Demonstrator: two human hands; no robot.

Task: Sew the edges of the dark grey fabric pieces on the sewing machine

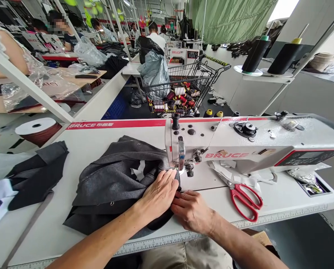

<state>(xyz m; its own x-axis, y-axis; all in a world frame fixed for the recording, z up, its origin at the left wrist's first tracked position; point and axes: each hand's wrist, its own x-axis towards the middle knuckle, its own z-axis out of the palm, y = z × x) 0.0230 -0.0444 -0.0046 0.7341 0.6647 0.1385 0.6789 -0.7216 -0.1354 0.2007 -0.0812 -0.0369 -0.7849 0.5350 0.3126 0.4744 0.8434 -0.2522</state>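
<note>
A dark grey garment point(113, 175) with small metal eyelets lies bunched on the sewing table, its right edge under the needle area of a white sewing machine point(262, 138). My left hand point(161, 188) rests on the cloth right beside the presser foot, fingers together and pressing down. Just below it, my right hand point(193, 209) is closed on the garment's near edge, fingertips curled under. The needle itself is hidden behind the machine head and my fingers. Red-handled scissors point(246, 201) lie to the right of my right hand.
Dark cloth pieces point(40, 175) and a grey strip point(29, 228) lie on the left. White scraps point(249, 177) sit under the machine arm. Behind stands a wire cart point(183, 86) of thread spools. Thread cones point(284, 58) stand on a rack. Other people work at the back left.
</note>
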